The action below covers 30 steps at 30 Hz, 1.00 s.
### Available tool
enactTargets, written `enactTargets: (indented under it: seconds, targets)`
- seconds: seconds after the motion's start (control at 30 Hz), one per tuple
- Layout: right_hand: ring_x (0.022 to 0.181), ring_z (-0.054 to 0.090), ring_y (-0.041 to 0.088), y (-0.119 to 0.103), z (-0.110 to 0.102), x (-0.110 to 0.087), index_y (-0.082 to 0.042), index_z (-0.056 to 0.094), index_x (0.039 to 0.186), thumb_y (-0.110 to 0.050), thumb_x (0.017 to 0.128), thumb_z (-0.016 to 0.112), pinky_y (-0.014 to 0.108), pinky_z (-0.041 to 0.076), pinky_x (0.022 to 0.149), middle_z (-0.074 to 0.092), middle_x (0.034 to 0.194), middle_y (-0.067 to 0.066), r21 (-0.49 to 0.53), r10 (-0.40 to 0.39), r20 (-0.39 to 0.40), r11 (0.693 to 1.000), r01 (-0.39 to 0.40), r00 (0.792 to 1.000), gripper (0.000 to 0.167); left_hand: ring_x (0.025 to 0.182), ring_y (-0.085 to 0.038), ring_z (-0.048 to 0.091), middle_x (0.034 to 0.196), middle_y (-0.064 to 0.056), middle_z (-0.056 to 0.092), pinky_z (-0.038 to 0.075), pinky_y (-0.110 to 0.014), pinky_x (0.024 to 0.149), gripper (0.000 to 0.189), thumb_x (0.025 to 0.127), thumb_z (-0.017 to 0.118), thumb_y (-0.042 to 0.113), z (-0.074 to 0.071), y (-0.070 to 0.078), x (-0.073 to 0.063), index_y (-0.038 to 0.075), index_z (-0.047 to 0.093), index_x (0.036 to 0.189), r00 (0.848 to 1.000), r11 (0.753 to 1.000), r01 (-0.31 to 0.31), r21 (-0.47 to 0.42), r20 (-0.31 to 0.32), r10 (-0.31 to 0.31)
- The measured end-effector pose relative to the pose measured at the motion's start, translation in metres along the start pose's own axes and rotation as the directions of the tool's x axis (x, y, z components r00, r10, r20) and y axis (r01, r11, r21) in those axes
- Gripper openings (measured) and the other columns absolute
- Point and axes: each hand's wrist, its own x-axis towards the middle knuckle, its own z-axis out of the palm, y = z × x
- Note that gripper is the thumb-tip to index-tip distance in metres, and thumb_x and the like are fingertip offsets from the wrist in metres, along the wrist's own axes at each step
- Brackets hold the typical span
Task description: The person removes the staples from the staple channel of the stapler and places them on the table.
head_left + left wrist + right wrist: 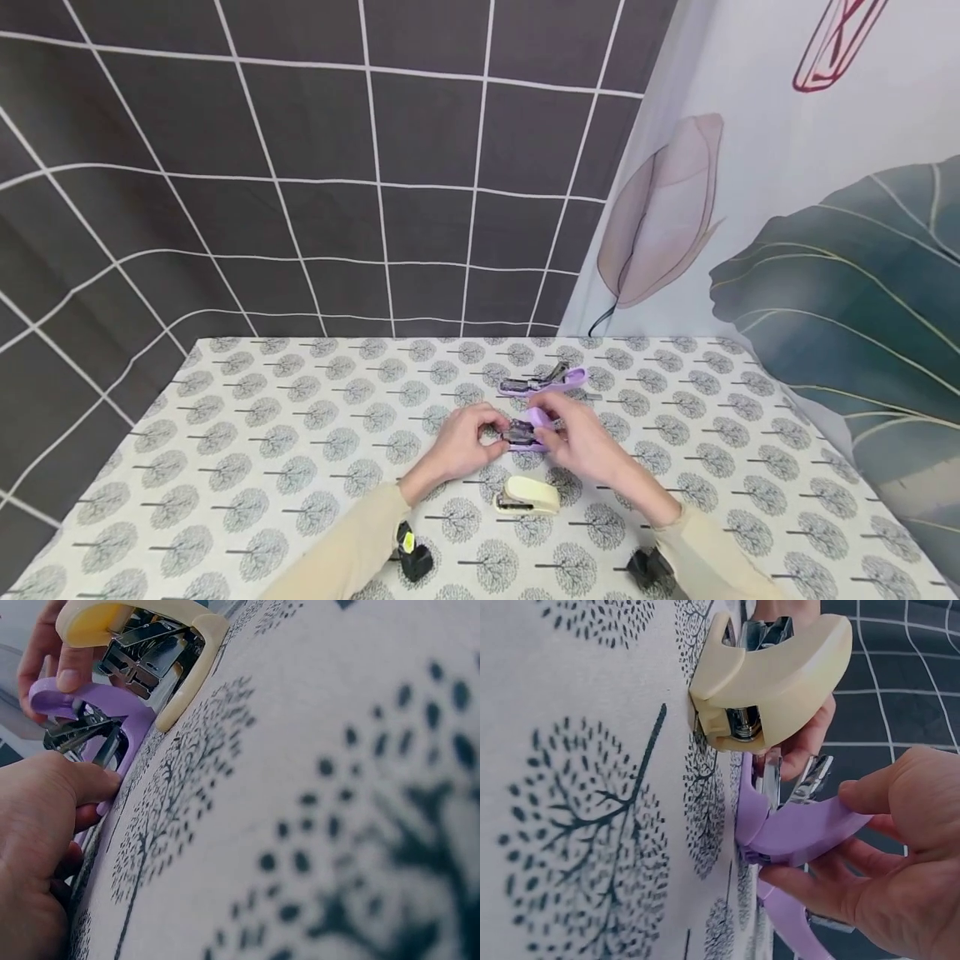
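Between both hands is a purple stapler (538, 415) with its top cover swung up from the base and its metal parts bared. At its left end my left hand (467, 442) pinches the base, thumb on the purple edge in the left wrist view. My right hand (577, 437) grips the raised purple cover (802, 832) between thumb and fingers. Nearer to me a cream stapler (528, 493) sits on the cloth, touched by neither hand. Just beyond the hands lies a second purple stapler (573, 377), opened, its dark metal arm (557, 372) sticking up.
A white cloth with grey tree prints (300, 475) covers the table. A dark curtain with white grid lines (420, 217) hangs behind it, and a leaf-patterned curtain (817, 275) hangs at the right. Black wrist-worn devices (415, 562) show below the sleeves.
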Motion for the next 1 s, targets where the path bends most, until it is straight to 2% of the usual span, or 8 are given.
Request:
enactTargets:
  seconds: [0.07,0.23,0.4,0.5,0.6,0.8,1.0]
  targets:
    - [0.083,0.063,0.024,0.002,0.000,-0.002,0.005,0.060,0.111,0.017,0.077,0.066,0.033,0.056,0.075,0.065,0.097,0.010,0.017,0.020,-0.018,1.000,-0.020,1.000,0.037,0.071,-0.006,0.050,0.092,0.008,0.066,0.042,-0.027,0.070,0.020,0.078,0.081,0.012,0.000,0.000,-0.001,0.013,0.074,0.096,1.000,1.000,0.005,-0.002,-0.007,-0.005]
    - [0.096,0.064,0.030,0.005,0.001,-0.011,0.003,0.056,0.113,0.018,0.079,0.067,0.035,0.056,0.082,0.065,0.106,0.017,0.066,0.129,-0.032,0.990,-0.127,0.991,0.039,0.069,-0.005,0.048,0.091,0.010,0.066,0.041,-0.027,0.070,0.019,0.078,0.081,0.013,0.002,-0.001,-0.002,0.015,0.074,0.096,1.000,1.000,0.016,-0.007,0.006,-0.016]
    - [0.090,0.064,0.027,0.008,0.001,-0.016,0.000,0.054,0.110,0.019,0.081,0.064,0.031,0.057,0.073,0.063,0.100,0.012,0.145,0.143,-0.045,0.980,-0.135,0.989,0.036,0.069,-0.005,0.048,0.092,0.010,0.066,0.041,-0.027,0.071,0.019,0.079,0.081,0.012,0.002,-0.001,-0.002,0.015,0.074,0.096,1.000,1.000,0.018,-0.004,0.002,-0.018]
    - [0.084,0.063,0.026,0.011,0.001,-0.019,0.000,0.053,0.111,0.018,0.083,0.063,0.028,0.055,0.064,0.061,0.094,0.008,0.195,0.152,-0.055,0.971,-0.138,0.987,0.035,0.070,-0.006,0.049,0.092,0.010,0.066,0.042,-0.027,0.071,0.019,0.079,0.081,0.012,0.001,-0.001,-0.002,0.015,0.073,0.096,1.000,1.000,0.020,-0.002,-0.001,-0.020]
    - [0.081,0.061,0.025,0.014,0.001,-0.024,-0.001,0.052,0.113,0.015,0.086,0.062,0.028,0.054,0.063,0.059,0.092,0.007,0.257,0.186,-0.050,0.952,-0.168,0.981,0.032,0.069,-0.006,0.049,0.092,0.010,0.066,0.042,-0.026,0.069,0.019,0.079,0.081,0.011,0.000,0.000,-0.002,0.015,0.073,0.095,1.000,1.000,0.015,0.002,-0.001,-0.015]
    - [0.087,0.061,0.025,0.023,-0.001,-0.030,0.000,0.051,0.115,0.014,0.089,0.058,0.026,0.054,0.079,0.055,0.097,0.011,0.383,0.242,-0.033,0.899,-0.212,0.970,0.031,0.068,-0.006,0.047,0.091,0.010,0.065,0.040,-0.026,0.068,0.019,0.079,0.081,0.012,0.000,0.001,-0.002,0.015,0.073,0.095,1.000,1.000,0.006,0.019,-0.009,-0.006]
    - [0.103,0.061,0.019,0.031,-0.001,-0.037,0.003,0.048,0.116,0.015,0.090,0.054,0.022,0.047,0.094,0.058,0.109,0.017,0.431,0.223,-0.039,0.883,-0.185,0.974,0.030,0.068,-0.006,0.047,0.091,0.011,0.065,0.040,-0.026,0.069,0.019,0.078,0.081,0.012,0.002,0.001,-0.002,0.016,0.074,0.096,1.000,1.000,0.020,0.016,0.000,-0.020]
